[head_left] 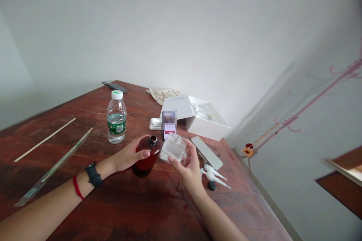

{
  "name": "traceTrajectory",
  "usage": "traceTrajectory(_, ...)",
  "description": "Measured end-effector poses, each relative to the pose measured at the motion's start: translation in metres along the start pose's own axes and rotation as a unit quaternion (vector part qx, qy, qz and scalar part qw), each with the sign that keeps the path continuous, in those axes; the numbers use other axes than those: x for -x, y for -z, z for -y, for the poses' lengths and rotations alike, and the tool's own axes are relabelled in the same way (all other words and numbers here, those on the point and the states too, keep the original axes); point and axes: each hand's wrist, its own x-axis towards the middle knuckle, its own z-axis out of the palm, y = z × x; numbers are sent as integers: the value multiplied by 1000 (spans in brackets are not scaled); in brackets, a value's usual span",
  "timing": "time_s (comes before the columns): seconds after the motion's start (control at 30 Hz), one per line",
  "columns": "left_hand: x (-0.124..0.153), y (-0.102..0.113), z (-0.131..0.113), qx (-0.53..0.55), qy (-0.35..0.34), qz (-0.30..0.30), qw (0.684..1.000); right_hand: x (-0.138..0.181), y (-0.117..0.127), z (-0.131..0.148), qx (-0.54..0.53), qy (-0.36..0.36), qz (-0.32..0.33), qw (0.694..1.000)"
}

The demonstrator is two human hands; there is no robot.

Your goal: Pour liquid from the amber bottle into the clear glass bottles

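Bottle (145, 163), amber and uncapped, sits in the left grip (130, 155), which wraps its side; the right grip (190, 167) pinches a clear square container (173, 146) at its two o'clock. From the amber bottle, a water bottle (116, 118) stands on the bench (118, 205) between ten and eleven, a black cap (211, 185) near four.
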Motion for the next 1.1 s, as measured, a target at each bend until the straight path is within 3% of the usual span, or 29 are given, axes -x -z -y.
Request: traceTrajectory(1.1,0,-2,-1,34,-4,2,999,0,3,-1,33,3,9,999)
